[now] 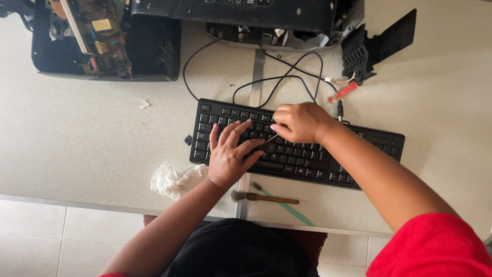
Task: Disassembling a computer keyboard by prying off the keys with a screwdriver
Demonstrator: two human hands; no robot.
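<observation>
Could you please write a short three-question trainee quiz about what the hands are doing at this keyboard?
1. True or false: the left hand lies flat on the black keyboard.
2. What does the right hand pinch: A a thin pointed tool, B the wooden-handled brush, C the white cloth?
3. What lies crossed with that brush on the table?

Key: 1 true; 2 A; 3 a green-handled brush.
</observation>
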